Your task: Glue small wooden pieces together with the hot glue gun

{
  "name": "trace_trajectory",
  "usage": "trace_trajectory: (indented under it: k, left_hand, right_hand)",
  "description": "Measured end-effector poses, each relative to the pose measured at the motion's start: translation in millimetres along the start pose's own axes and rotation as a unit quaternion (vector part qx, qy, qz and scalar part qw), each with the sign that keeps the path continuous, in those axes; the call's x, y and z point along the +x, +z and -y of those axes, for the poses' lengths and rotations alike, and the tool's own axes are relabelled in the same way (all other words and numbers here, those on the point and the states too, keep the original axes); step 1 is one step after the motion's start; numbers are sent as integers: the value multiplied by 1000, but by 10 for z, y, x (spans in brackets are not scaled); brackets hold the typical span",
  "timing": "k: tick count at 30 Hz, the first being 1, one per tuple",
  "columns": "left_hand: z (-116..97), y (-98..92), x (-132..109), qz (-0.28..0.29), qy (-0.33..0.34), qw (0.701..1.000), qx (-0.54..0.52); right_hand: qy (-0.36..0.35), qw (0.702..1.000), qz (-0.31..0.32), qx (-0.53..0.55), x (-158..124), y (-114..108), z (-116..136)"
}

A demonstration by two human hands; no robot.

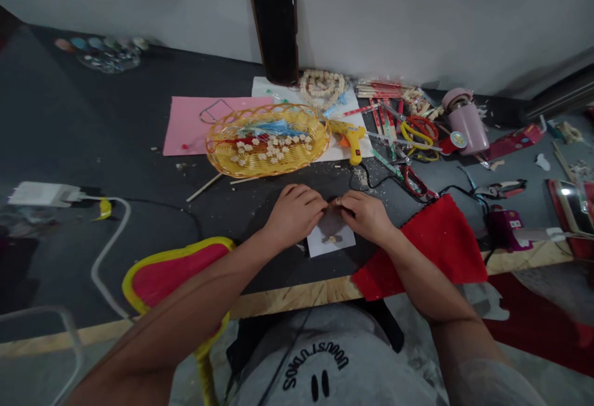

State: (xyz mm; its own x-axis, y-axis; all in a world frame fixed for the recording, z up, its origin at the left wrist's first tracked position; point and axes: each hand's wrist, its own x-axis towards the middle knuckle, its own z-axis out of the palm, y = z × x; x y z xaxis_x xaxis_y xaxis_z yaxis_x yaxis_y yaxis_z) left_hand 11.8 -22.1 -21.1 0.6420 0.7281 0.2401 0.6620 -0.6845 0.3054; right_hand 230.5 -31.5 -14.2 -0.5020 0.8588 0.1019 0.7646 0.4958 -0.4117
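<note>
Work looked unfinished: the right hand (364, 214) pinched a tiny piece (333, 202), the left hand (298, 211) beside it, grip unclear; another bit (332, 239) lay on white paper (320, 249), flower beads (274, 155) in the wicker basket (210, 149).

At twelve o'clock a phone (275, 31) leans on the wall (417, 22). A pink flask (468, 124) sits at two o'clock; pliers (499, 190) lie at three. At nine lies a white charger (44, 194), its cable (95, 270) trailing toward eight; at ten, a pink sheet (185, 127).
</note>
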Motion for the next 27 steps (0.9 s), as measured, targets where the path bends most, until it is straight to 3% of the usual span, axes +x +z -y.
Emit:
trace_trajectory:
  k: [27]
  left_hand:
    - [33,25,-11,-15,12,999,28]
  right_hand:
    - [34,999,-23,-18,-4,67,41]
